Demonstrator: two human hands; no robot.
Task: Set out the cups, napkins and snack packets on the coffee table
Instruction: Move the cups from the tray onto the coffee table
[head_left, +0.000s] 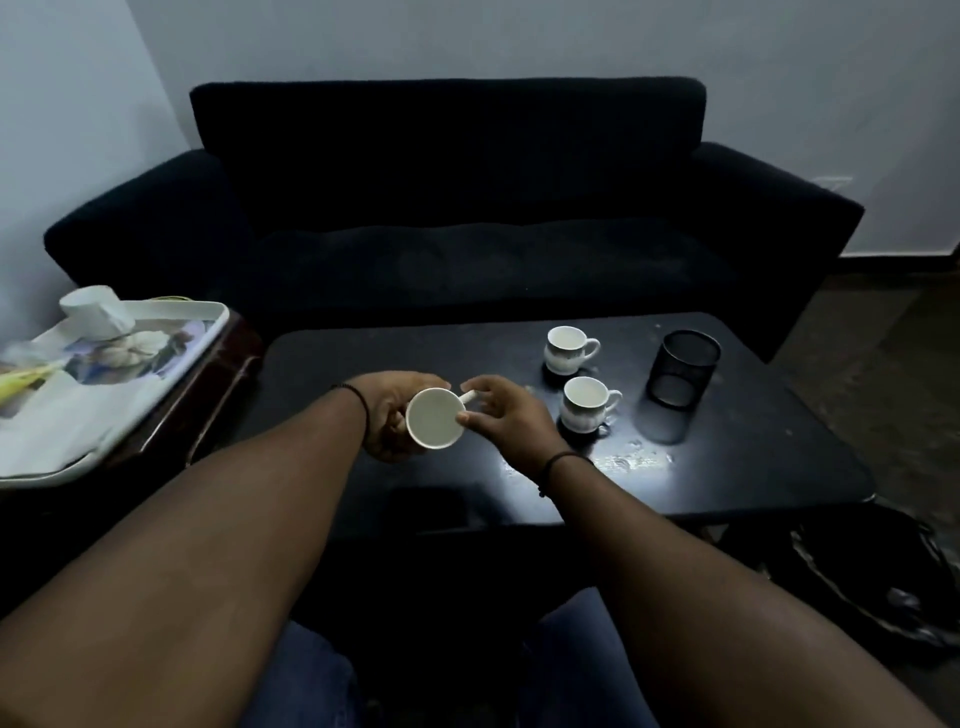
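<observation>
Cradling white cup (434, 419) in left hand (387, 415), rim up | right hand (501, 415) pinching handle to steady it | two cups (566, 349) placed beyond right hand, likely next spot alongside

White cup (434, 418) held tilted above table (753, 441), mouth toward camera. Two cups (567, 349) (586, 404) upright on dark coasters. Tray (171, 312): napkins (67, 415), perhaps yellow packet (21, 382).

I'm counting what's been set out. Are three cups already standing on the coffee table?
No. Only two cups stand on the coffee table; the third cup is held above it in both hands.
</observation>
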